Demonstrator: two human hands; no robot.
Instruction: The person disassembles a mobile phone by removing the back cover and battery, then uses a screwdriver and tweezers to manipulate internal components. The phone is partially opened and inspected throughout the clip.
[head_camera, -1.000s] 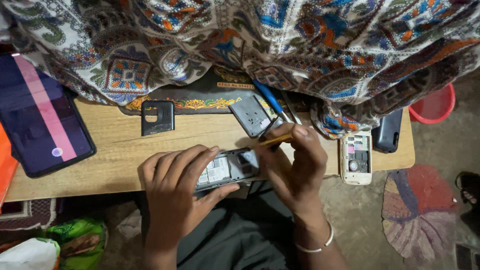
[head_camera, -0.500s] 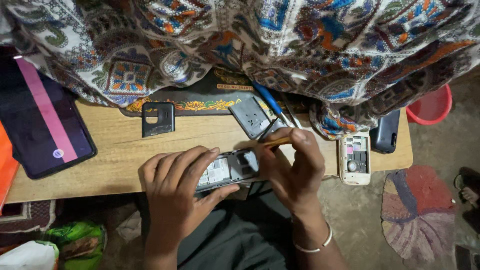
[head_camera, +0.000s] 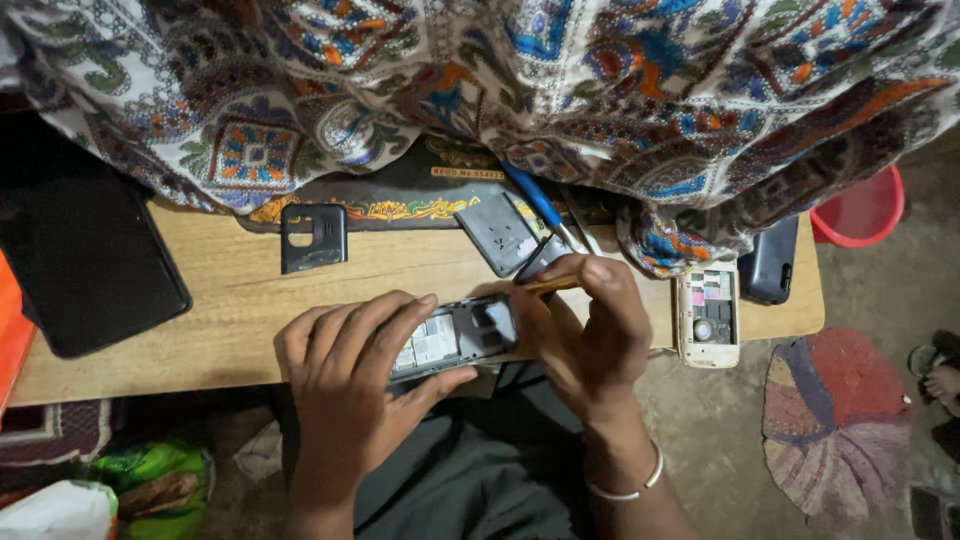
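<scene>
I saw the opened mobile phone (head_camera: 455, 338) lying at the near edge of the wooden table (head_camera: 230, 300), back side up with its cover off, its long axis running left to right across my view. The left hand (head_camera: 350, 375) lay over its left half, fingers spread along the top and the thumb tucked under the near edge, so the phone was clamped in that grip. The right hand (head_camera: 590, 335) sat just beside the phone's right end, thumb and forefinger pinched on a slim brown-handled tool (head_camera: 548, 284), whose tip pointed left toward the phone's upper right corner. So the right hand was the nearer one to the exposed end, and the tool lay almost in line with the phone's length.

Just beyond the phone lay a loose grey back cover (head_camera: 497, 234) and a black camera-hole cover (head_camera: 313, 237). A white keypad phone (head_camera: 708, 316) rested to the right, a dark handset (head_camera: 769, 260) past it, and a black tablet (head_camera: 85, 270) far left under the patterned cloth (head_camera: 480, 90).
</scene>
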